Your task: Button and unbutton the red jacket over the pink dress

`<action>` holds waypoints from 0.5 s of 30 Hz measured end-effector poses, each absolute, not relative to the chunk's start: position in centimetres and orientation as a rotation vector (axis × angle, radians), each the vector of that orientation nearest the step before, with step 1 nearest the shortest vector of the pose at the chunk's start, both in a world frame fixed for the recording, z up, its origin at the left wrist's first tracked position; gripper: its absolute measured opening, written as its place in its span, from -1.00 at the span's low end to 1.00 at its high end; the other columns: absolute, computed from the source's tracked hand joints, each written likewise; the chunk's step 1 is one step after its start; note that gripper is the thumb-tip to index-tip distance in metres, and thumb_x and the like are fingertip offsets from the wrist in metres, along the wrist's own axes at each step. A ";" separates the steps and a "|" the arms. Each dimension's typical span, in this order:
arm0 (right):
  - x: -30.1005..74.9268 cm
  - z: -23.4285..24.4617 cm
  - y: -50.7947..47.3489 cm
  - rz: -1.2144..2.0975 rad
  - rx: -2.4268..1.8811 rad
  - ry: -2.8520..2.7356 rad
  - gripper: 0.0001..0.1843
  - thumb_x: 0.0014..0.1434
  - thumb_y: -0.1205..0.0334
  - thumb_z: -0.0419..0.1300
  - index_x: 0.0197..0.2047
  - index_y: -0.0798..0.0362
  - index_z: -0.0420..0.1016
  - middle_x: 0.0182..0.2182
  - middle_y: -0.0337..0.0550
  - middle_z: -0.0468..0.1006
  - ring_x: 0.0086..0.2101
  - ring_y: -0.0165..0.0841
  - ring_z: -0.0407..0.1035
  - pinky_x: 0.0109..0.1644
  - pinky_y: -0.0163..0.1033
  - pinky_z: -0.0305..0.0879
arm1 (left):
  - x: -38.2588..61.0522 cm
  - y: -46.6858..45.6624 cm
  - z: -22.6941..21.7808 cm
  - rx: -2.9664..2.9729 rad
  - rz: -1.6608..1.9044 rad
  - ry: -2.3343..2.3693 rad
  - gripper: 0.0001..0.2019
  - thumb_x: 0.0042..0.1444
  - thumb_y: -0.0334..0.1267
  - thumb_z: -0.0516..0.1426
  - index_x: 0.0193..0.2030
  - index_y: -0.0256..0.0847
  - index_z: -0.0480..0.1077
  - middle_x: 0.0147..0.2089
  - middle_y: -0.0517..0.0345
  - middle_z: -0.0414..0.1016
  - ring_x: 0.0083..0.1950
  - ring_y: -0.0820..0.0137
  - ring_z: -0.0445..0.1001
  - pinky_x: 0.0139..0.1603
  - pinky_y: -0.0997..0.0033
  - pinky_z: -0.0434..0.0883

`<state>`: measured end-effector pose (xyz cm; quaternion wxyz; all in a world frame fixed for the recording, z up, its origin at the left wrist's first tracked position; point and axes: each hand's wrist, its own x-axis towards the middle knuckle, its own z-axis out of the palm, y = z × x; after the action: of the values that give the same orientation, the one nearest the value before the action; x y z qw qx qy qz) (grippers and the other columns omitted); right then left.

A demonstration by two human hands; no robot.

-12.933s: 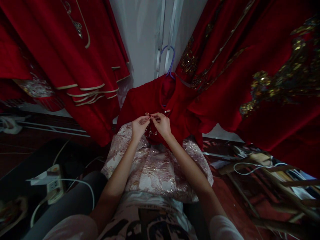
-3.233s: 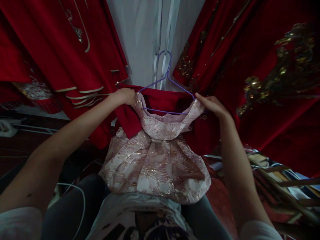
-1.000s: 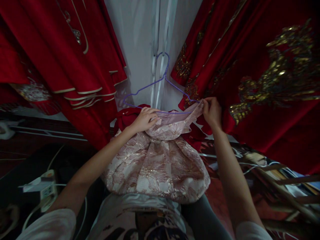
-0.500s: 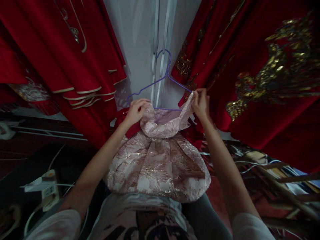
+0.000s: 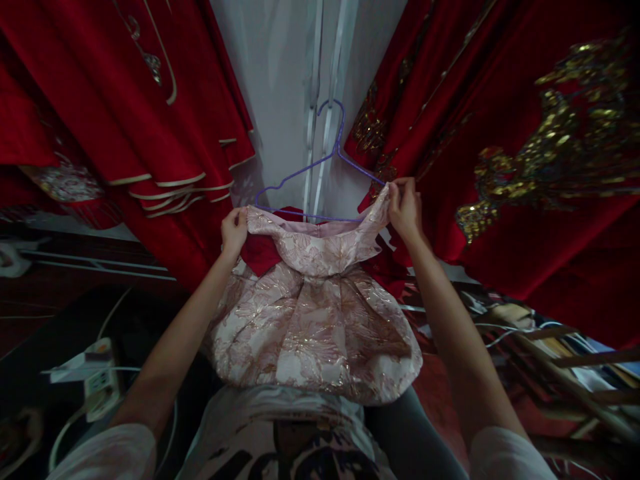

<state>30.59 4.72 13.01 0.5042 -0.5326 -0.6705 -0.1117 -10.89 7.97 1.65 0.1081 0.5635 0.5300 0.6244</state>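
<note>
A pink and cream brocade dress (image 5: 320,327) with a full pleated skirt lies over my lap, its bodice stretched sideways between my hands. My left hand (image 5: 234,232) pinches the bodice's left top corner, a little apart from the hanger's left end. With its fingers closed, my right hand (image 5: 406,208) grips the right top corner, close against the right end of a purple hanger (image 5: 313,161). The hanger's hook points away from me, and its lower bar runs behind the bodice's top edge. A large red bow or cloth (image 5: 263,255) shows behind the bodice.
Red garments with pale trim (image 5: 190,133) hang at the left; red cloth with gold sequins (image 5: 530,147) hangs at the right. Pale doors (image 5: 270,87) stand ahead. A power strip (image 5: 101,380) with cables lies lower left. Wooden bars (image 5: 565,363) and clutter fill the lower right.
My left hand has moved left and slightly toward me, drawing the bodice's left corner outward, so the top edge is now spread wide. My right hand keeps its grip in nearly the same place.
</note>
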 end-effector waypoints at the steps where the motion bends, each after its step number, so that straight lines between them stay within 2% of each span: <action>1: 30.6 13.0 4.7 -0.273 -1.286 -1.618 -0.52 0.33 -0.17 -0.20 -0.08 0.01 0.31 -0.21 0.02 0.52 -0.22 -0.19 0.43 -0.02 -0.03 0.27 | -10.8 8.1 1.8 1.647 1.840 1.546 -0.64 0.21 -0.03 0.00 -0.20 -0.29 0.46 -0.24 0.07 0.54 -0.22 0.39 0.48 -0.12 0.46 0.38; 7: 30.6 13.2 4.6 -0.276 -1.287 -1.632 -0.53 0.34 -0.14 -0.19 -0.08 0.03 0.31 -0.25 0.02 0.52 -0.25 -0.19 0.44 -0.07 -0.07 0.29 | -10.1 9.8 5.6 1.711 1.853 1.462 -0.61 0.20 0.00 0.01 -0.18 -0.28 0.48 -0.16 0.05 0.57 -0.14 0.37 0.50 -0.07 0.46 0.39; 12: 30.4 13.0 4.4 -0.266 -1.294 -1.628 -0.56 0.33 -0.12 -0.17 -0.08 0.03 0.32 -0.21 0.05 0.51 -0.23 -0.18 0.43 -0.06 -0.06 0.29 | -6.7 10.7 11.0 2.043 1.694 1.273 -0.63 0.19 0.00 0.05 -0.23 -0.27 0.51 -0.23 0.07 0.59 -0.19 0.36 0.49 -0.11 0.45 0.39; 15: 30.5 12.8 4.6 -0.263 -1.292 -1.630 -0.56 0.34 -0.10 -0.18 -0.07 0.04 0.31 -0.20 0.06 0.51 -0.21 -0.16 0.43 -0.05 -0.04 0.28 | -4.4 10.4 12.8 2.120 1.618 1.240 -0.60 0.20 0.01 0.03 -0.23 -0.28 0.52 -0.28 0.08 0.58 -0.24 0.36 0.48 -0.15 0.44 0.39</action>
<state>30.52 4.55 12.85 0.4990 -0.5340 -0.6738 -0.1088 -4.37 10.42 12.78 0.1001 0.7172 0.4196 0.5474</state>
